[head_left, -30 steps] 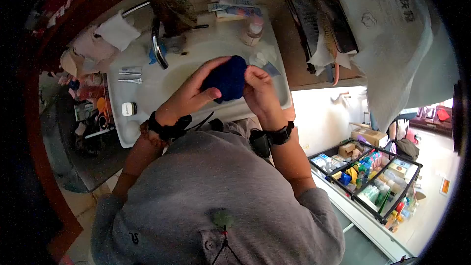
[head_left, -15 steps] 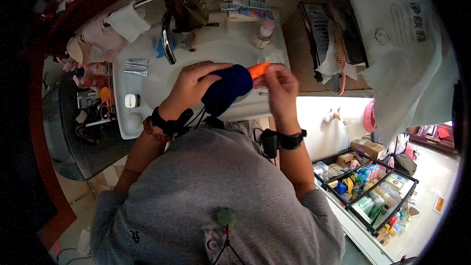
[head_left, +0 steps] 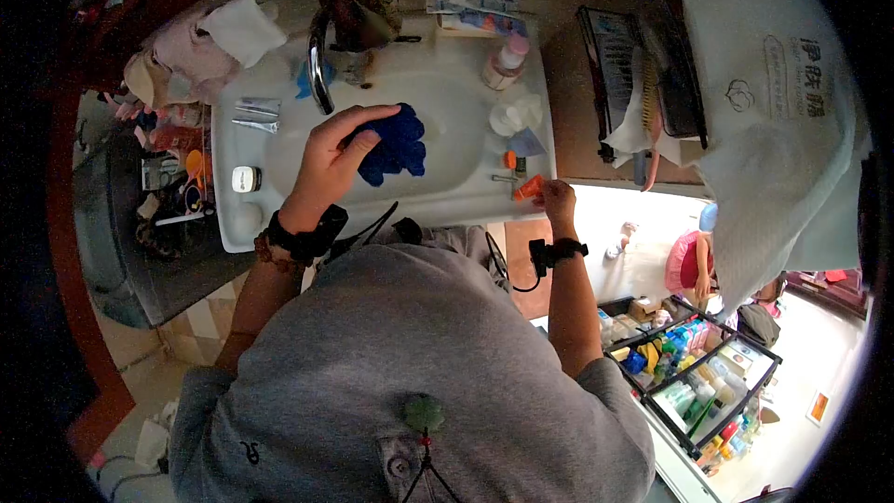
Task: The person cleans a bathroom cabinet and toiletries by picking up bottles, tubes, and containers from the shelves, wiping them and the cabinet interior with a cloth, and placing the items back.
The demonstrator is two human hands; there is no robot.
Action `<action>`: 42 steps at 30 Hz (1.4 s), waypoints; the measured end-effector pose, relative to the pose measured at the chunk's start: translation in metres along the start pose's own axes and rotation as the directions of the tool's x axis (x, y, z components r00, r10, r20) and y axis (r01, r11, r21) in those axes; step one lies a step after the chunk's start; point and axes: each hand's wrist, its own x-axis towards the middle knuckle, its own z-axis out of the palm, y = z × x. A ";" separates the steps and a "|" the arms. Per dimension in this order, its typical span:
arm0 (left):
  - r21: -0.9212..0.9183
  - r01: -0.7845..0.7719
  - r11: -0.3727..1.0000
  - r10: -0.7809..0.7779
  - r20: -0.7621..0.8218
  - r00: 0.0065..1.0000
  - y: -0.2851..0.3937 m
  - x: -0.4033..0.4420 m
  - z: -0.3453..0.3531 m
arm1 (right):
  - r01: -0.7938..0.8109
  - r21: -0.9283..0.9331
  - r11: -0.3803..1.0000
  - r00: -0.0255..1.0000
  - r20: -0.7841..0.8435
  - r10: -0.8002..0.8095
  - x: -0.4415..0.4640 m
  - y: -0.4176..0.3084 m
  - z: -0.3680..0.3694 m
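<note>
My left hand point(head_left: 328, 154) is closed on a crumpled dark blue cloth point(head_left: 396, 147), thumb on top, above the white sink point(head_left: 456, 196). The cloth has lobed edges; its exact kind is unclear. At the sink's right rim, my right hand point(head_left: 561, 205) has its fingers closed at the end of a small orange tube point(head_left: 527, 188). Close by on the rim lie a small round orange item point(head_left: 509, 159) and a thin metal-looking piece point(head_left: 504, 179). A pink-capped bottle point(head_left: 504, 63) stands farther back.
A chrome faucet point(head_left: 319, 74) arches over the basin. Toothpaste-like tubes point(head_left: 477, 2) lie at the back. On the left rim are a small white-lidded jar point(head_left: 246, 179) and silver packets point(head_left: 255, 115). Combs point(head_left: 649, 84) sit in a dark holder at right. Another person point(head_left: 691, 259) is at far right.
My right hand has moved away from the blue cloth, down and right to the sink's rim, with the orange tube. In my left hand the cloth looks more bunched and has shifted slightly left.
</note>
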 end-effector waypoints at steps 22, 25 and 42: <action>0.005 0.038 0.999 -0.038 -0.060 0.997 0.023 -0.013 -0.012 | 0.563 -0.440 0.699 0.667 -0.257 -0.699 0.086 -0.385 -0.025; 0.008 0.035 0.999 -0.034 -0.106 0.994 0.018 -0.018 -0.014 | 0.465 -0.486 0.740 0.744 -0.237 -0.624 0.109 -0.394 -0.023; -0.041 0.133 0.990 -0.138 -0.156 0.978 0.010 -0.024 -0.025 | 0.452 -0.662 0.598 0.746 -0.087 -0.660 0.177 -0.394 0.004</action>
